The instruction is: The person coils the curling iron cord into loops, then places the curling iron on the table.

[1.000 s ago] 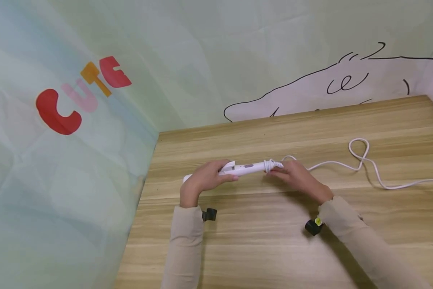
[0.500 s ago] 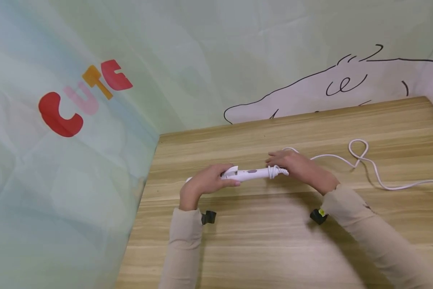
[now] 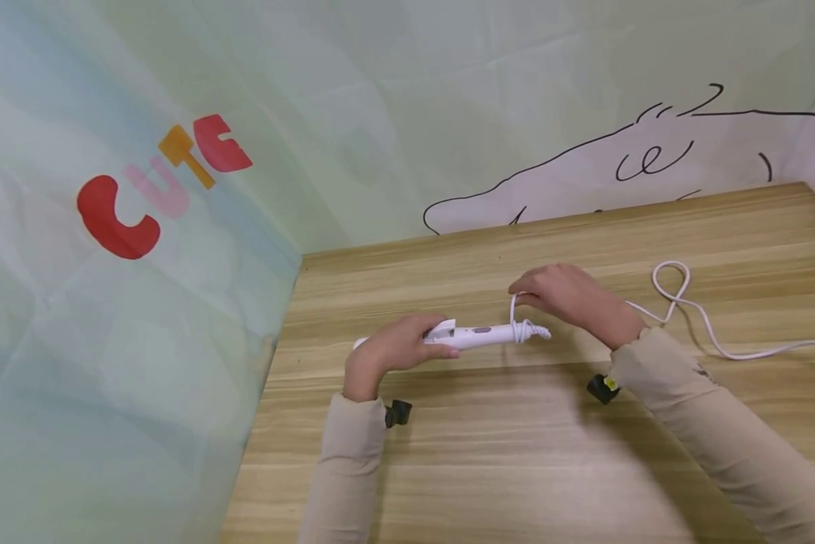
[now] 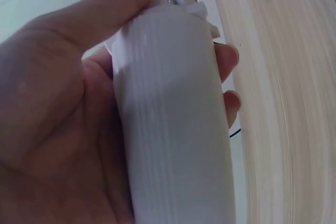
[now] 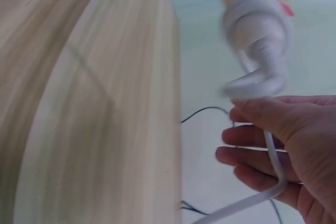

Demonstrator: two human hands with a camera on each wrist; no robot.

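Note:
A white curling iron (image 3: 485, 337) with a grey button and a raised clamp lever is held above the table. My left hand (image 3: 396, 346) grips it round the barrel end, and the left wrist view shows the thumb and fingers wrapped about its ribbed white body (image 4: 173, 114). Several turns of white cord (image 3: 521, 331) are wound round the handle's tail end. Above that end, my right hand (image 3: 573, 298) pinches the cord between thumb and fingers. In the right wrist view the cord (image 5: 252, 199) runs through the palm and away below.
The wooden table (image 3: 489, 468) lies under both hands. The rest of the cord, with one loop (image 3: 672, 291), stretches across it to the right edge. A printed cloth backdrop (image 3: 353, 136) stands behind and to the left.
My right hand has left the handle's tail end and moved up and to the right, lifting a strand of cord from it. My left hand has shifted slightly right and down with the curling iron.

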